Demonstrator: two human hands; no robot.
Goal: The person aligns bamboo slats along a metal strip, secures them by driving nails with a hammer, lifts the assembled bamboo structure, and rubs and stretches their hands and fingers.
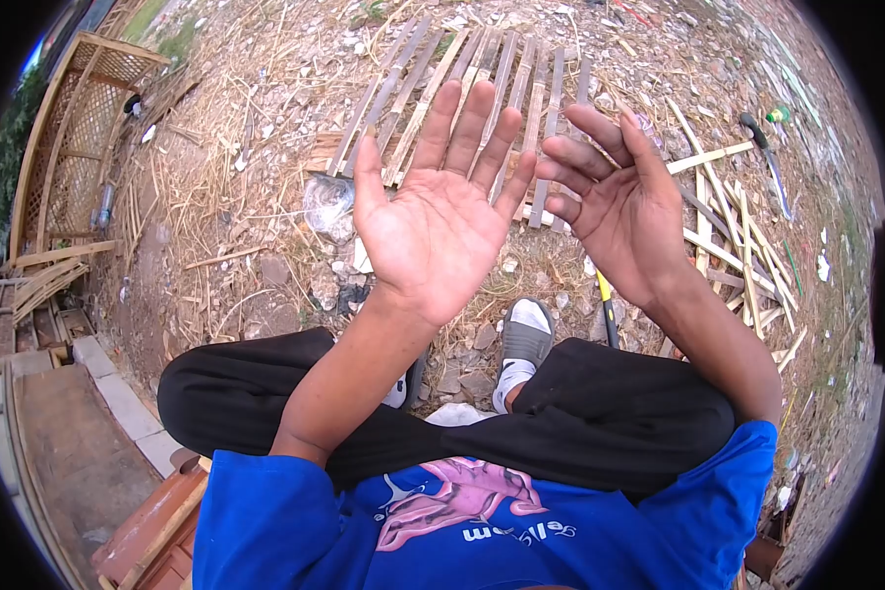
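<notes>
My left hand (433, 231) is raised in the middle of the head view, palm toward me, fingers spread and holding nothing. Beside it, my right hand (624, 211) is also up with its palm showing, its fingers slightly bent and apart, and nothing in it. The two hands come close at the fingertips. Behind them on the ground lies a row of narrow wooden slats (433, 74) set side by side, partly hidden by my fingers. A yellow and black tool handle (608, 310) is below my right hand; its other end is hidden.
Loose wooden strips (742, 246) are piled at right, near a dark-handled saw (772, 172). A clear plastic bag (328, 206) lies left of the slats. At far left stands a wooden lattice frame (74, 147). Rubble and straw cover the ground around my feet.
</notes>
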